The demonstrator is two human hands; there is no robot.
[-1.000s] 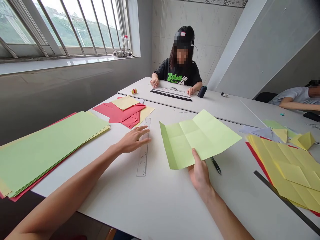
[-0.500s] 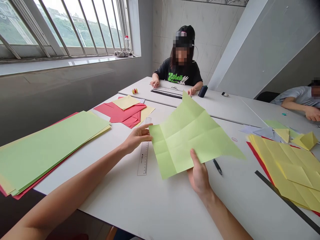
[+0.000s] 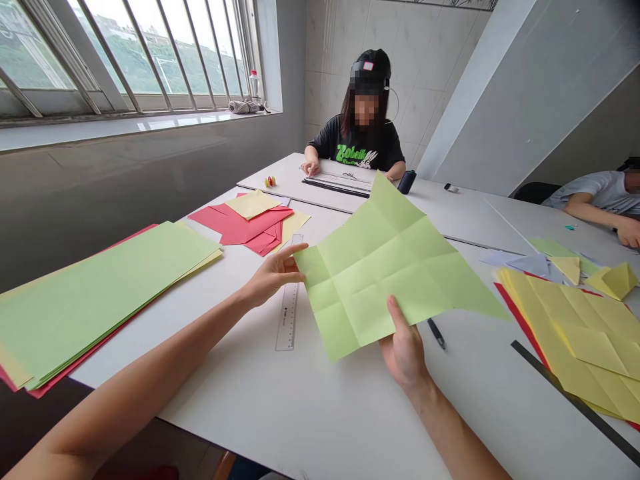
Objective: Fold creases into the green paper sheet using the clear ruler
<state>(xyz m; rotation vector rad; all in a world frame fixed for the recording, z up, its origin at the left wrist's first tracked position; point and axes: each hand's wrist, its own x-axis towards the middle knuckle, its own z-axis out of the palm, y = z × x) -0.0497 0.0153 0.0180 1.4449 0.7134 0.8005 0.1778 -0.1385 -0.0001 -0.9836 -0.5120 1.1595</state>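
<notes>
A sheet of light green paper [image 3: 385, 260], marked with crossing fold creases, is held up above the white table, tilted, with its far corner pointing up. My right hand [image 3: 406, 347] grips its near edge, thumb on top and the other fingers hidden underneath. At the sheet's left edge, my left hand [image 3: 280, 273] pinches it between thumb and fingers. Under and beside the left hand lies a clear ruler [image 3: 287, 320]. A dark pen [image 3: 436, 333] rests on the table just right of my right hand.
Stacked green, yellow and red paper [image 3: 110, 300] lies left. Red and yellow sheets [image 3: 245, 223] lie ahead. Creased yellow paper [image 3: 595, 333] and a black strip [image 3: 575, 403] are at right. One person [image 3: 357, 143] sits opposite; another's arm [image 3: 595, 207] shows far right.
The green paper has shifted slightly right and turned a little, lying flatter to view. My right hand has moved slightly right with it; my left hand stays nearly in place.
</notes>
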